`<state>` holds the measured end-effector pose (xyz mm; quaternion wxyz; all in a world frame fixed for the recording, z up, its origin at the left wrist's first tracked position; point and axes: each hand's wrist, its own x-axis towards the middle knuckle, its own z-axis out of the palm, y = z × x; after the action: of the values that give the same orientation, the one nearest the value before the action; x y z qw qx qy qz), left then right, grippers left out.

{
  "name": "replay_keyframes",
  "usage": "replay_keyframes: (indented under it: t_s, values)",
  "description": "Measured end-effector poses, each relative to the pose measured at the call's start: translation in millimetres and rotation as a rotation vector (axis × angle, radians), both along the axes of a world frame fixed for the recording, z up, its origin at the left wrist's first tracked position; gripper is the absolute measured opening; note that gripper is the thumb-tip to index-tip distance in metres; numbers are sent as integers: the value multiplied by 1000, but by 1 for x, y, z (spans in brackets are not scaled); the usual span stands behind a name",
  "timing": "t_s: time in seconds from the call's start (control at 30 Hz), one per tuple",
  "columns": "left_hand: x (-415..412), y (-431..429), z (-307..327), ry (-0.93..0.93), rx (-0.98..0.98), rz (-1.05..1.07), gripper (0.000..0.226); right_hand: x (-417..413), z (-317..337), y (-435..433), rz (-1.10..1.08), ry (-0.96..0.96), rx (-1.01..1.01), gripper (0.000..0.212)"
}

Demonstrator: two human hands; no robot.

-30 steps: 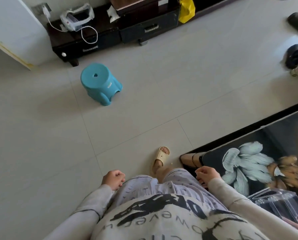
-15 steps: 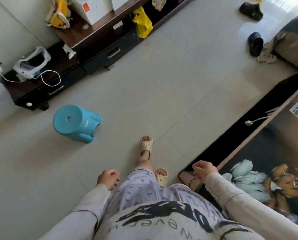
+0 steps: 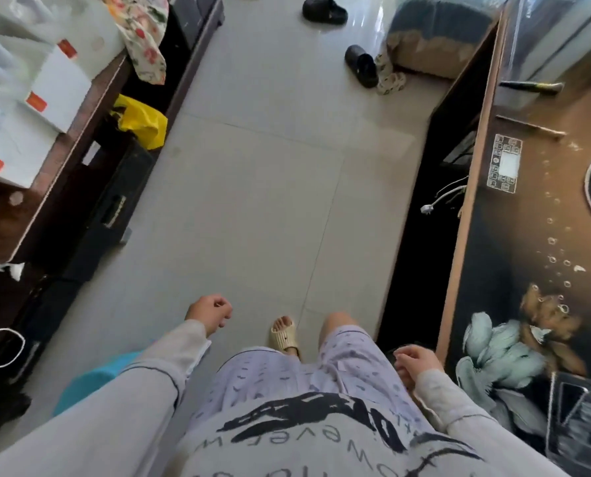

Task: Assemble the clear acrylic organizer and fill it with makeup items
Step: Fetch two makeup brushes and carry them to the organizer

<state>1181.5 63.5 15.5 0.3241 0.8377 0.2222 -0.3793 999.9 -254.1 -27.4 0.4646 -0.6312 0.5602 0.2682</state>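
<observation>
Between cabinet [image 3: 91,215] and table [image 3: 528,235], left hand [image 3: 209,313] and right hand [image 3: 416,364] hang over floor [image 3: 270,201].

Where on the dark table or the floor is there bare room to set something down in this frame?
Bare: the table top between the control panel and the flower print, and the tiled floor between the cabinet and the table. Crowded: the cabinet top with white boxes, the table's near corner with clear acrylic pieces, the far floor with black slippers.

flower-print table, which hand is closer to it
Right. The right hand hangs beside the edge of the flower-print table, by its painted flowers; the left hand is over the tiled floor, across the person's legs from it.
</observation>
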Motion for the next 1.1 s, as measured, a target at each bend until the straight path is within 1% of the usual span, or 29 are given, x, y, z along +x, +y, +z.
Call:
replay_keyframes:
  t_s: [0.1, 0.2, 0.3, 0.43, 0.53, 0.6, 0.67, 0.77, 0.93, 1.03, 1.1]
  values:
    - [47, -13, 3, -28, -38, -30, 33, 12, 9, 1, -90, 1, -19, 18]
    - [69, -29, 3, 0, -60, -79, 33, 30, 14, -1, -146, -9, -30, 17]
    - [92, -53, -8, 57, -64, -136, 33, 61, 10, -15, -238, -14, 12, 16]
    - [114, -84, -18, 131, -22, -168, 32, 116, 5, -52, -219, -37, 21, 13]
    - [132, -107, -20, 182, 25, -173, 31, 161, 8, -91, -164, -50, 12, 17]
    - [147, -123, -22, 191, 65, -192, 28, 189, 13, -118, -126, -61, 3, 20]
    - [168, -142, -21, 184, 76, -162, 23, 218, 20, -147, -84, -81, 10, 21]
    - [198, -174, -18, 125, 105, -239, 28, 254, 30, -187, -46, -75, -7, 28]
    - [252, -233, -12, 100, 80, -293, 22, 303, 35, -237, -76, -101, -30, 32]
    - [289, -267, -15, 119, 8, -222, 27, 322, 32, -254, -99, -89, -29, 33]
    - [321, -291, -18, 126, -20, -240, 29, 333, 28, -264, -138, -71, -24, 33]
